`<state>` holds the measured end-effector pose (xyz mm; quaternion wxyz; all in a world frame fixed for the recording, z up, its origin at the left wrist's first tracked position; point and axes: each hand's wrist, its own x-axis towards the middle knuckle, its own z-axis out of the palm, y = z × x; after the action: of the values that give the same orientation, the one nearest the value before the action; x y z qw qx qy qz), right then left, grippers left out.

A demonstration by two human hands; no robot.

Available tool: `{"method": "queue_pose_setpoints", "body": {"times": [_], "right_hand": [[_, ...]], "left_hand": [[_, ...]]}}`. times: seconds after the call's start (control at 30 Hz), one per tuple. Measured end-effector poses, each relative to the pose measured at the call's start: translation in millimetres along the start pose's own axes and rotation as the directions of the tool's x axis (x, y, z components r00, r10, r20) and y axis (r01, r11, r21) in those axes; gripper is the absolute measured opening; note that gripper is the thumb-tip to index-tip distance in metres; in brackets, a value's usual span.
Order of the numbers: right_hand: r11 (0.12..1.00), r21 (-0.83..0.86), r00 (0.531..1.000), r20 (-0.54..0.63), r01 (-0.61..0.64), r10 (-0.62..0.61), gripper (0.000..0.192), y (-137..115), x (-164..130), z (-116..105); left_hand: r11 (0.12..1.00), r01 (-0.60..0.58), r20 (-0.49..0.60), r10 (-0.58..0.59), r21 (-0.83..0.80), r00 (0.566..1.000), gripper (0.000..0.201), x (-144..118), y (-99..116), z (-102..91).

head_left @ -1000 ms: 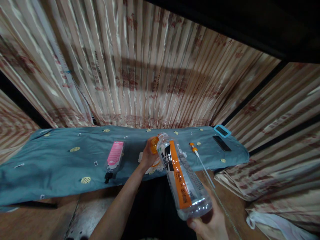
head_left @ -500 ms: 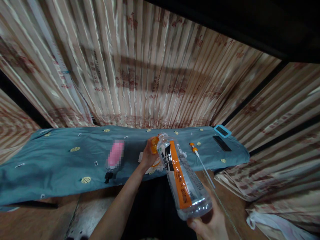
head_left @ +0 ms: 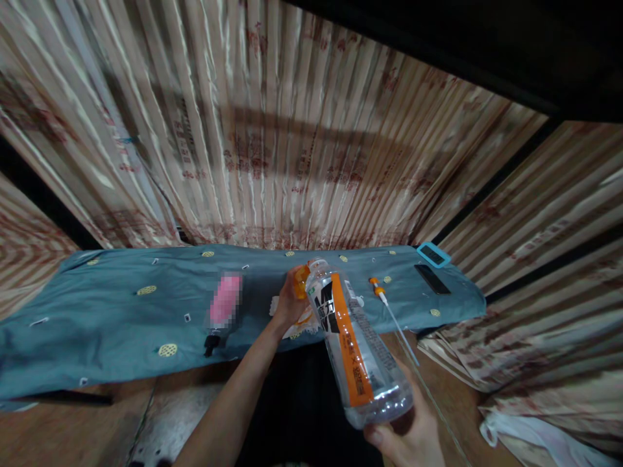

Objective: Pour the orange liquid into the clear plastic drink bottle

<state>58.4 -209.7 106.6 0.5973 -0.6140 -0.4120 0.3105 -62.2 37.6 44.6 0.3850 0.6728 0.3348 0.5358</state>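
My right hand point(head_left: 403, 428) grips the base of a large clear plastic bottle point(head_left: 355, 350) with an orange and silver label. The bottle is tilted, its uncapped neck pointing away from me and to the left. In my left hand point(head_left: 289, 298) is a small orange translucent container point(head_left: 300, 281), held close against the bottle's mouth; the fingers are partly hidden behind it. Beneath my left hand a white patterned cloth or tissue point(head_left: 296, 331) lies on the table. To the right of the bottle rests an orange and white pump dispenser head point(head_left: 377, 289) with a long tube.
The narrow table wears a blue-green cloth point(head_left: 121, 324). On its left lies a pink item point(head_left: 226, 299) with a black end, blurred out. A dark phone point(head_left: 432, 279) and a blue-framed device point(head_left: 433, 255) sit at the far right. Curtains point(head_left: 292, 162) hang behind.
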Motion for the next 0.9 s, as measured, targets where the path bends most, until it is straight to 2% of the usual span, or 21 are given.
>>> {"method": "queue_pose_setpoints", "body": {"times": [0.17,0.3,0.43,0.53,0.73,0.83,0.9], "right_hand": [[0.999,-0.049,1.0,0.018,-0.02,0.021,0.085,1,1,0],[0.999,-0.002,0.997,-0.07,-0.033,0.033,0.087,-4,-1,5],[0.998,0.001,0.998,-0.005,-0.065,0.065,0.086,-6,-3,7],[0.999,0.03,0.998,-0.04,-0.039,0.04,0.086,-2,-3,4],[1.0,0.012,0.996,0.092,0.023,-0.024,0.078,8,0,-7],[0.999,0.014,0.995,0.09,0.037,-0.038,0.078,7,1,-7],[0.999,0.006,0.998,0.046,0.032,-0.032,0.079,4,0,-2]], "left_hand": [[1.0,-0.014,-0.004,0.014,-0.022,1.0,0.056,0,1,0.9],[1.0,-0.003,0.003,0.003,-0.029,1.0,0.056,0,2,0.7],[1.0,-0.017,0.006,0.017,-0.011,1.0,0.054,1,3,0.0],[1.0,-0.027,-0.009,0.027,0.001,1.0,0.055,1,3,0.3],[1.0,-0.011,0.003,0.011,0.005,1.0,0.055,0,0,0.6],[1.0,-0.012,0.001,0.012,0.013,1.0,0.055,0,-1,0.4],[1.0,-0.018,-0.001,0.018,0.011,1.0,0.055,1,-1,0.3]]}}
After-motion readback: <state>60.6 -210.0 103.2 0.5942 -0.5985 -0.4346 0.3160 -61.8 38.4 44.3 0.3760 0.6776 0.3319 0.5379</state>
